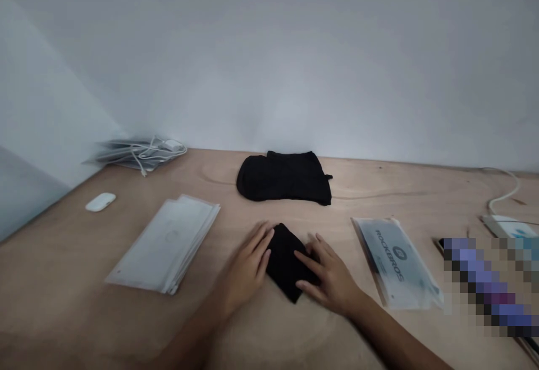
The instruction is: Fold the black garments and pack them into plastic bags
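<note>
A: Where is the black cloth placed?

B: It is laid on the desk, between the two hands. Its left side is touched by the left hand, whose fingers are extended and slightly apart. Its right side is touched by the right hand, whose fingers are spread wider.

A: Can any writing be read?

B: On the printed pouch at the right, "ROCKBROS" is written beside a round logo; the smaller print is blurred.

A: And elsewhere?

B: Behind the cloth, a black mitt is laid flat.
</note>
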Tool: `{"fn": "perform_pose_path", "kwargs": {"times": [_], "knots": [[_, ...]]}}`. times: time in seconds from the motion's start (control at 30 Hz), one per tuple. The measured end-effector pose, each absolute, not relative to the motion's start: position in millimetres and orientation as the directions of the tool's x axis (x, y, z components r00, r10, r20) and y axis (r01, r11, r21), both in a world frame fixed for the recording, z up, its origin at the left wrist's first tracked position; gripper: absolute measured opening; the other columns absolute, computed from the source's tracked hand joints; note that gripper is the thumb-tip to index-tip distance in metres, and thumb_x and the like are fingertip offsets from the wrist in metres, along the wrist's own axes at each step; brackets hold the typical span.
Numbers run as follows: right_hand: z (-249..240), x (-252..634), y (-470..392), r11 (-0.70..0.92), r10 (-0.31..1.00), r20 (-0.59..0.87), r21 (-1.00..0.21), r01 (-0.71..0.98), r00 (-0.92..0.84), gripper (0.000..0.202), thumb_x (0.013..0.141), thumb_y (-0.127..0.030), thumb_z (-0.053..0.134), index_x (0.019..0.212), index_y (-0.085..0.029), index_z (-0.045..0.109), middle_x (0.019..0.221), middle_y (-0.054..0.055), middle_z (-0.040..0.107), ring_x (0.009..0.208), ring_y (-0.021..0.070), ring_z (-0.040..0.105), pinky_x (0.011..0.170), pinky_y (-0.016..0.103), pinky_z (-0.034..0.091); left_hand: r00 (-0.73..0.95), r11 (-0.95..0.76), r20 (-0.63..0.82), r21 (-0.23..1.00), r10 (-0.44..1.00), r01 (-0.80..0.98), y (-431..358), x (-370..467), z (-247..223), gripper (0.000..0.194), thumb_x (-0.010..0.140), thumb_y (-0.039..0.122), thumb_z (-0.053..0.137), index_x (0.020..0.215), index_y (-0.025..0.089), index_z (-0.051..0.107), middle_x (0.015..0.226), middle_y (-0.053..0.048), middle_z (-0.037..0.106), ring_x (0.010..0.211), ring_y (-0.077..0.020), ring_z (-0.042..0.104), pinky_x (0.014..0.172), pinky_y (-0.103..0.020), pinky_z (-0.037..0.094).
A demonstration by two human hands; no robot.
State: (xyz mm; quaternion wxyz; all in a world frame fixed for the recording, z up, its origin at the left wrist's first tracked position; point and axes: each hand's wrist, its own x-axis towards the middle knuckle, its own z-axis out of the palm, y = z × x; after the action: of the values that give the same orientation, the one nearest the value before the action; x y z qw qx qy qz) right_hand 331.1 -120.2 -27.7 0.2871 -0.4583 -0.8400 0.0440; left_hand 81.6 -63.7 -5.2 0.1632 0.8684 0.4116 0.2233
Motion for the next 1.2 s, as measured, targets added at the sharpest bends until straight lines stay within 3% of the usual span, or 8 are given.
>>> {"fn": "perform_pose_path", "kwargs": {"times": [0.13,0.23,0.33,0.47,0.63,0.87,1.03,1.2], "knots": [[-24,335,-122,0.696,0.698,0.536,-0.35,0.627,-0.475,0.045,0.09,-0.049,0.067,0.125,-0.02,0.066,0.086,0.006,0.063,0.088,0.0247,0.066,0.1,0.057,0.051,0.392,-0.572,0.43,0.466,0.813,0.675,-50,59,6,0.036,0.102,0.023,0.041,0.133,0.022,0.059,0.138,-0.011,0.058,0.126,-0.025,0.058,0.107,-0.044,0.048],[-12,330,-121,0.683,0.709,0.502,-0.314,0.659,-0.495,0.053,0.087,-0.051,0.07,0.132,-0.023,0.063,0.115,0.013,0.067,0.113,0.0303,0.063,0.108,0.061,0.043,0.205,-0.435,0.484,0.429,0.851,0.792,-36,22,20,0.034,0.098,0.034,0.047,0.124,0.022,0.066,0.118,-0.012,0.061,0.109,-0.0284,0.061,0.101,-0.048,0.049],[-1,320,-117,0.705,0.708,0.348,-0.304,0.641,-0.614,0.073,0.084,-0.055,0.073,0.147,-0.027,0.05,0.157,0.012,0.044,0.147,0.035,0.034,0.117,0.061,0.031,0.005,-0.117,0.268,0.403,0.963,0.908,-22,-23,30,0.053,0.09,0.052,0.05,0.128,0.018,0.065,0.106,-0.012,0.06,0.103,-0.033,0.062,0.099,-0.051,0.048],[-1,312,-111,0.676,0.731,0.199,-0.336,0.656,-0.652,0.077,0.084,-0.05,0.074,0.151,-0.027,0.046,0.164,0.01,0.031,0.152,0.0342,0.024,0.118,0.059,0.03,-0.075,0.113,-0.112,0.38,0.991,0.918,-10,-63,36,0.075,0.081,0.065,0.051,0.132,0.011,0.063,0.087,-0.009,0.065,0.086,-0.0332,0.067,0.084,-0.045,0.053],[-13,327,-114,0.627,0.777,0.204,-0.323,0.709,-0.595,0.077,0.086,-0.047,0.074,0.153,-0.031,0.041,0.164,0.01,0.031,0.151,0.0341,0.027,0.117,0.06,0.032,-0.015,0.074,-0.132,0.453,0.991,0.889,-8,-75,37,0.063,0.081,0.067,0.049,0.117,0.021,0.072,0.096,-0.007,0.075,0.088,-0.0288,0.07,0.081,-0.034,0.053],[-16,344,-122,0.574,0.818,0.185,-0.277,0.77,-0.544,0.077,0.088,-0.041,0.073,0.155,-0.03,0.038,0.164,0.011,0.031,0.152,0.0349,0.025,0.116,0.063,0.033,0.019,0.012,-0.062,0.473,0.998,0.881,-11,-67,38,0.04,0.078,0.051,0.055,0.095,0.021,0.074,0.09,-0.007,0.076,0.084,-0.0307,0.07,0.079,-0.038,0.053],[-17,340,-122,0.569,0.822,0.192,-0.273,0.776,-0.535,0.074,0.088,-0.04,0.072,0.154,-0.03,0.04,0.164,0.011,0.031,0.151,0.0346,0.026,0.116,0.062,0.033,0.017,-0.06,0.083,0.554,0.996,0.831,-27,-1,46,0.048,0.085,0.041,0.049,0.125,0.019,0.065,0.082,-0.001,0.07,0.07,-0.0204,0.065,0.07,-0.03,0.052],[-18,340,-124,0.548,0.836,0.214,-0.267,0.793,-0.506,0.07,0.088,-0.036,0.07,0.152,-0.028,0.043,0.164,0.012,0.031,0.151,0.0349,0.027,0.116,0.063,0.032,0.347,-0.373,0.178,0.659,0.921,0.653,-52,88,22,0.026,0.087,0.016,0.047,0.098,0.019,0.07,0.076,0.0,0.067,0.068,-0.0163,0.064,0.066,-0.027,0.051]]}}
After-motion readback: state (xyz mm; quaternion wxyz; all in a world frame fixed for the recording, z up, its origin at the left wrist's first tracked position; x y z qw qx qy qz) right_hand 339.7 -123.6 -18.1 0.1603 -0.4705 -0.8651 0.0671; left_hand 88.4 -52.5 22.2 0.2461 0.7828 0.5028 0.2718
